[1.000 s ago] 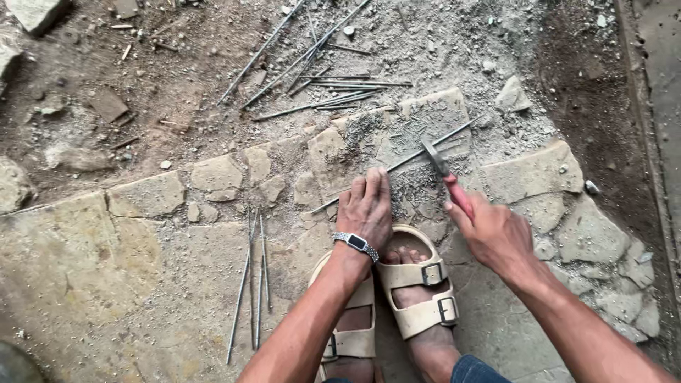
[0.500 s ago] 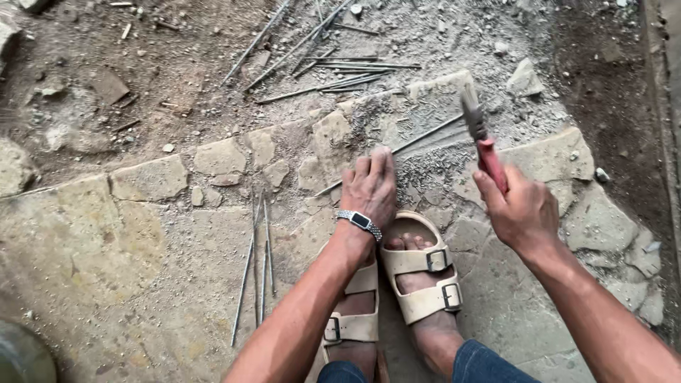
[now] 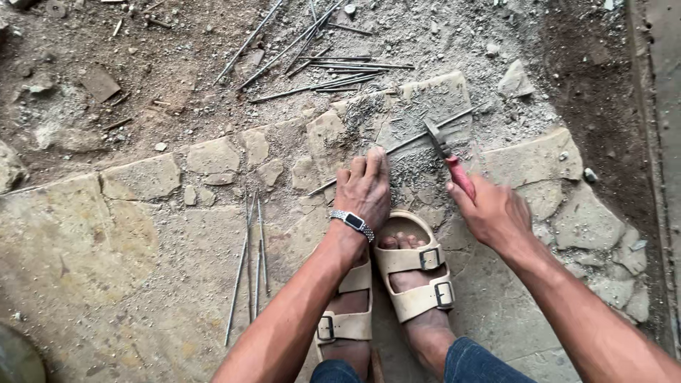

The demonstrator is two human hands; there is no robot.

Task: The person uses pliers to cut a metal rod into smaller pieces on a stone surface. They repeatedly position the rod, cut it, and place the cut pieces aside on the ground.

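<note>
Rod (image 3: 418,140) slanting up-right under flat-pressed left hand (image 3: 365,188), struck just beyond by hammer (image 3: 443,152) gripped in right hand (image 3: 493,213).

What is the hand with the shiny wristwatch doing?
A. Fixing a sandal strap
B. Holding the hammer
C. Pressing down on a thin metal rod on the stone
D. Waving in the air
C: the left hand lies flat over the metal rod on the cracked stone slab, while the right hand grips the red-handled hammer.
</note>
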